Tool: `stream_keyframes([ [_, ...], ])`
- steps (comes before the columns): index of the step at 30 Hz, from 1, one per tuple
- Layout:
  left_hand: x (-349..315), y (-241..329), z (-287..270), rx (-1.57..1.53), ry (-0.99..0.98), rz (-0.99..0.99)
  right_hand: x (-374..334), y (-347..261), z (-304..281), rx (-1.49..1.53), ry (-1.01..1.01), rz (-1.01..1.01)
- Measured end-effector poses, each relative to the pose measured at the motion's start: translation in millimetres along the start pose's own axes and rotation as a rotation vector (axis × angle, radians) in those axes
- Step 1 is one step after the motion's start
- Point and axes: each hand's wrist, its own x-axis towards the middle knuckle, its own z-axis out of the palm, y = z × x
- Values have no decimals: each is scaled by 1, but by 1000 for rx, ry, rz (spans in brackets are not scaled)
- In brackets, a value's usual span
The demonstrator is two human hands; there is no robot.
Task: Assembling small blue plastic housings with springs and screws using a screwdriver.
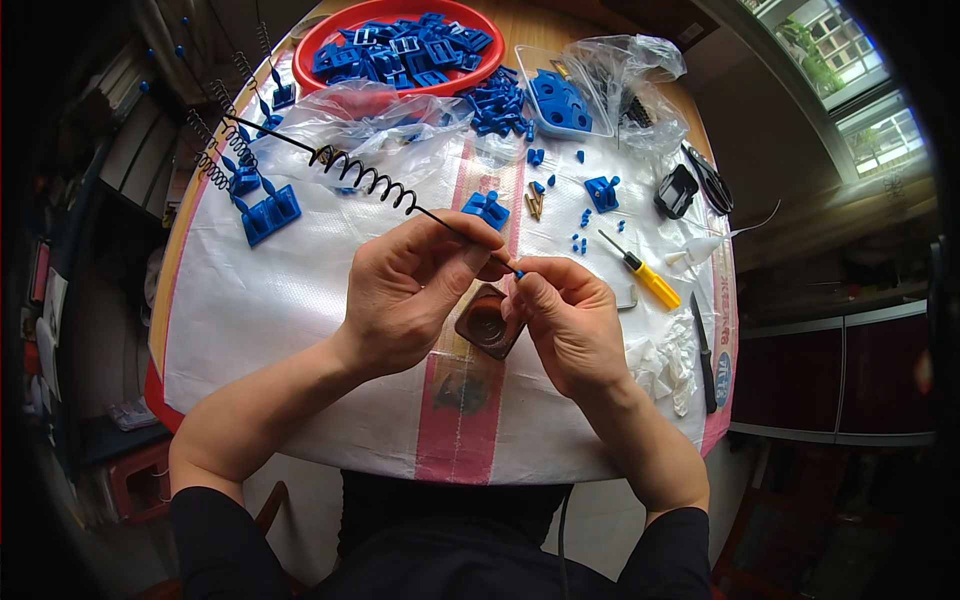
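Observation:
Pinched between the thumb and fingers of my left hand is a thin black wire with a loose coil in its middle. It slants from the upper left down to my right hand. There my thumb and fingertips close on a tiny blue piece at the wire's near end; most of that piece is hidden. Below the fingertips sits a small brown square dish. Just beyond my hands lies a blue plastic clip-like part.
Blue parts fill a red basin at the back, beside a clear tub. Finished-looking coiled wires on blue bases stand left. To the right lie a yellow-handled screwdriver, a knife, crumpled tissue and a black box.

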Motion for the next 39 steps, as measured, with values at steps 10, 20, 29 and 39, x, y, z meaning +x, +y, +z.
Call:
stream_keyframes([
  [10,0,1,0,35,-14,10,0,0,3,10,14,0],
  [20,0,2,2,46,-4,19,0,-1,5,2,6,8],
  [29,0,1,3,65,-5,27,1,0,2,14,-2,0],
  [39,-1,0,2,61,-12,14,0,0,3,22,-1,9],
])
